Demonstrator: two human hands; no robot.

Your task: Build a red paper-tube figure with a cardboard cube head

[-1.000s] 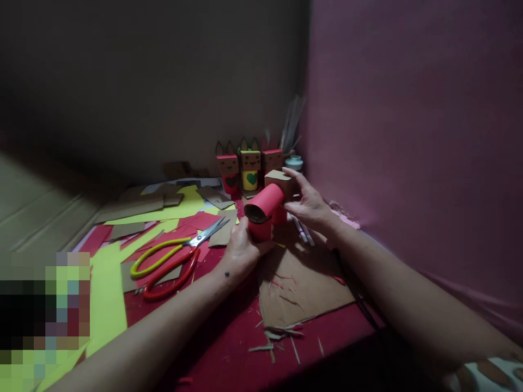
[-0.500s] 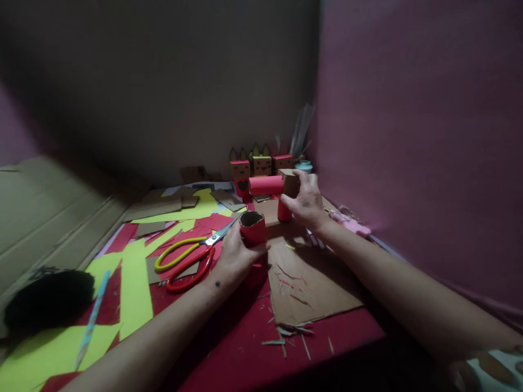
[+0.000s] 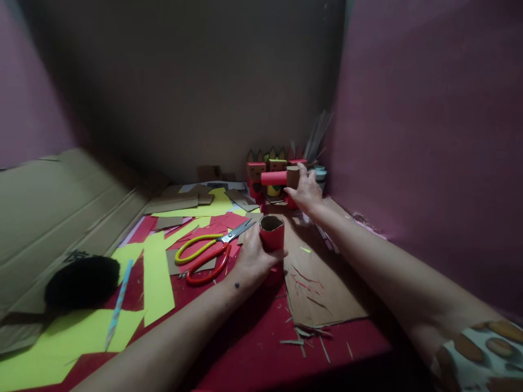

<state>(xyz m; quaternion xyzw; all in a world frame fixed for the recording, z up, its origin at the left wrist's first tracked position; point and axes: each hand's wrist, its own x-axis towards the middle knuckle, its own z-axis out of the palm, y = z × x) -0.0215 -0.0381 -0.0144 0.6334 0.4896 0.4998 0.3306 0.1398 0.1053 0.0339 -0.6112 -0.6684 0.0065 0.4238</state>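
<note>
My left hand (image 3: 253, 260) is wrapped round an upright red tube (image 3: 272, 233) with a rough, open cardboard rim at its top. Farther back, my right hand (image 3: 306, 190) grips a small brown cardboard box (image 3: 292, 178). A red paper roll (image 3: 273, 178) juts out to the box's left, and another red piece shows below the box, partly behind my fingers. Scissors (image 3: 223, 247) with one yellow and one red handle lie part-open just left of my left hand. Behind the box stand a red figure with a cardboard face (image 3: 256, 173) and a yellow one (image 3: 277, 165).
A cardboard sheet (image 3: 322, 296) with thin scraps lies at the right. Yellow paper (image 3: 157, 283), a striped pencil (image 3: 119, 305) and a fuzzy black object (image 3: 81, 283) are at the left. A lidded jar (image 3: 320, 174) stands near the pink wall (image 3: 429, 136).
My right hand has carried the cardboard box with its red roll farther back, close to the figures. The left hand still holds the red tube. The whole view has shifted slightly.
</note>
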